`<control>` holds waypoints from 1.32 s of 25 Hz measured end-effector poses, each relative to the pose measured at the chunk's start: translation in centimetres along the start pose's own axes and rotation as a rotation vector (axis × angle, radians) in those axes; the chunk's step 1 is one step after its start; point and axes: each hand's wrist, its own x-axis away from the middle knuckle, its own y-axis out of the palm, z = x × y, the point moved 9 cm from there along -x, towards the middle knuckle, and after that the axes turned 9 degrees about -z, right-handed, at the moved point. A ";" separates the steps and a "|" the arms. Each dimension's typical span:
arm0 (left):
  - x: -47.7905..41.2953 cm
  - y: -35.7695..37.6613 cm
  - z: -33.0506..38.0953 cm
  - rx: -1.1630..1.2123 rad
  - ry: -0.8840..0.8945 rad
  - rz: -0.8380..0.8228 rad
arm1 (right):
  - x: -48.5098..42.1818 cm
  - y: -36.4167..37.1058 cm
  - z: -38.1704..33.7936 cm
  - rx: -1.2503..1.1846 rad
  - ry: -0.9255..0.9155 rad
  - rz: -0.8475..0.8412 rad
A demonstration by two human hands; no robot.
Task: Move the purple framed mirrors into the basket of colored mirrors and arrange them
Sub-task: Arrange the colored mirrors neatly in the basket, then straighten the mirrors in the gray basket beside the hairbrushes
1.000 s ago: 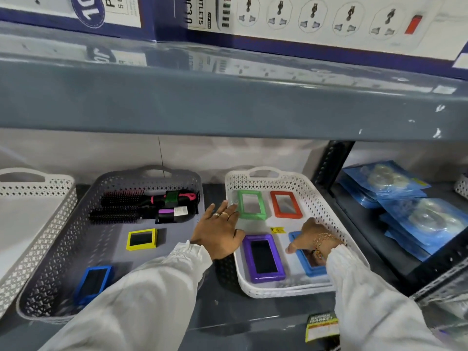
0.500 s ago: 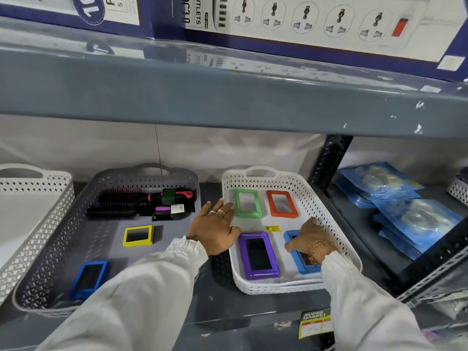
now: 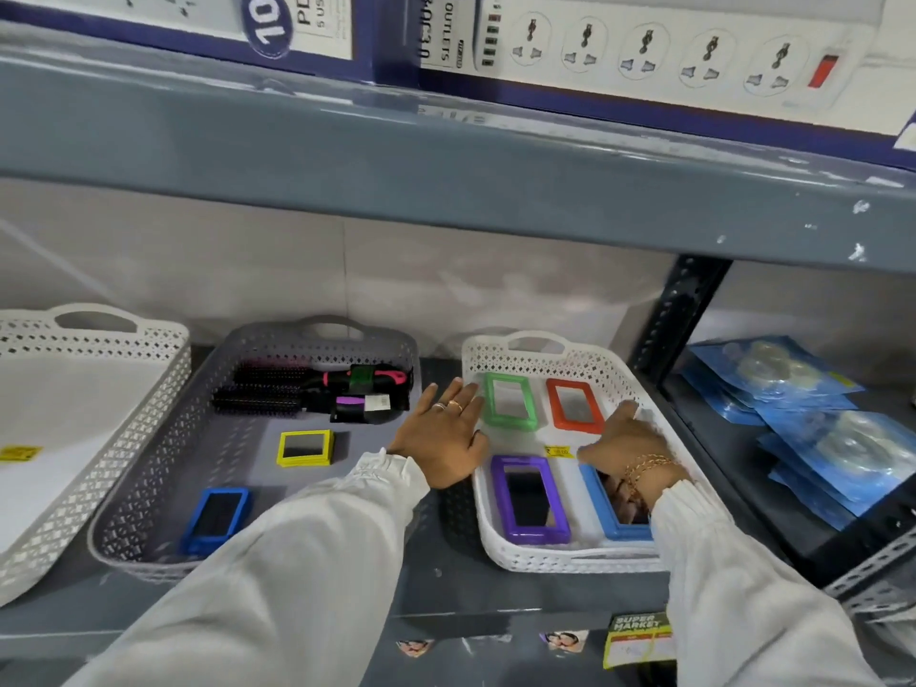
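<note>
Head view: purple framed mirror (image 3: 529, 499) lies flat in white basket (image 3: 495, 354), front-left section. Left hand (image 3: 442, 441) open, fingers spread, empty, over basket's left rim just left of mirror. Right hand (image 3: 625, 443) open, palm down, empty, right of mirror above blue mirror (image 3: 605, 508).

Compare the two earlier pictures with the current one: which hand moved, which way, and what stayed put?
The right hand slid from the blue mirror toward the back of the white basket, fingers now spread near the orange mirror; it grips nothing. The left hand stayed flat on the basket's left rim. The purple mirror, green mirror and everything in the grey basket stayed put.
</note>
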 end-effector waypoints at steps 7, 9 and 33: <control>10.2 -6.9 -10.3 -0.061 -0.163 0.293 | 8.3 -3.2 -17.7 -0.092 -0.517 0.335; 14.3 -7.6 -14.7 -0.167 -0.267 0.331 | 10.6 -0.8 -23.3 -0.087 -0.661 0.282; 21.4 -0.9 -24.2 -0.068 -0.157 0.134 | 7.8 15.6 -32.7 0.419 -0.677 -0.218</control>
